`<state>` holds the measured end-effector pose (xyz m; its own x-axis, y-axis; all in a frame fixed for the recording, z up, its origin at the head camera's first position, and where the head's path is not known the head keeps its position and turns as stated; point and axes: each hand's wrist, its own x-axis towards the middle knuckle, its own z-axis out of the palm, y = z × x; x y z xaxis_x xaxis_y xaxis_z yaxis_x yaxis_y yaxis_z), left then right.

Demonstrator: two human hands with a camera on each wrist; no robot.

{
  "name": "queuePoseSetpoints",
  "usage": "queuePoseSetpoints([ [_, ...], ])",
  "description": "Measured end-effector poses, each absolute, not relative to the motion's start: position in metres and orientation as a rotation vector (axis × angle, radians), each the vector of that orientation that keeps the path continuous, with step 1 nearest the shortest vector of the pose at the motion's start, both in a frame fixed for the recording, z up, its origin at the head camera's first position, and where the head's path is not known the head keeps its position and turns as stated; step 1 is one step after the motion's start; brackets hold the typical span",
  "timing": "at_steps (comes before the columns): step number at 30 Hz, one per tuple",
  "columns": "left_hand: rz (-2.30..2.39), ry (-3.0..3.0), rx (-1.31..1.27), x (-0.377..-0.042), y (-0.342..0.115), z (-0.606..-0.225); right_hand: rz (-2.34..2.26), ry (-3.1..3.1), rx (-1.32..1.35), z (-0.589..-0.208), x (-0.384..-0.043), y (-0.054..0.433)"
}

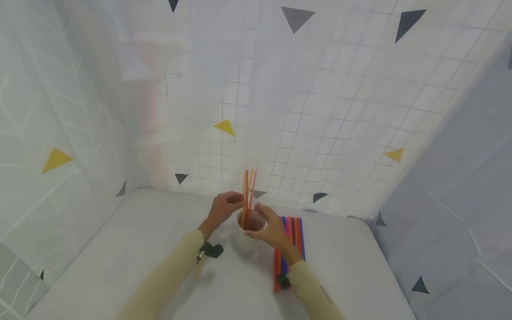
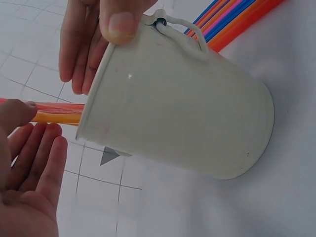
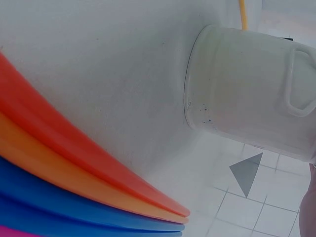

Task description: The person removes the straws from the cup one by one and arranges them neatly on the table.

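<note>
A white metal pail (image 1: 245, 244) with small wire handles stands upright on the table, its rim facing up. Several orange, yellow and red straws (image 1: 246, 191) rise out of it. My left hand (image 1: 225, 208) pinches these straws just above the rim, the thumb lying on them in the left wrist view. From the right, my right hand (image 1: 273, 227) grips the pail's rim, thumb on the near side and fingers at the far side. In the right wrist view the pail (image 3: 247, 84) shows its side, while most of that hand is out of view.
Beneath my right forearm lies a row of colored straws (image 1: 302, 242), red, orange, blue and pink. One yellow straw (image 3: 243, 14) lies on the table left of the pail. A patterned white sheet (image 1: 320, 111) hangs behind the table.
</note>
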<state>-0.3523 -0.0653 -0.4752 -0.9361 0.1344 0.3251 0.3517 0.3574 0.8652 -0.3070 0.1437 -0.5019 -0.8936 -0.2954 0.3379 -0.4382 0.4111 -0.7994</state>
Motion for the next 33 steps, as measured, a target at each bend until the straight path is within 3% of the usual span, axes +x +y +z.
queuePoseSetpoints([
  [33,-1.581,-2.355,-0.392,-0.347,-0.056,-0.472,1.486,-2.531,0.643,-0.498,-0.303,0.144],
])
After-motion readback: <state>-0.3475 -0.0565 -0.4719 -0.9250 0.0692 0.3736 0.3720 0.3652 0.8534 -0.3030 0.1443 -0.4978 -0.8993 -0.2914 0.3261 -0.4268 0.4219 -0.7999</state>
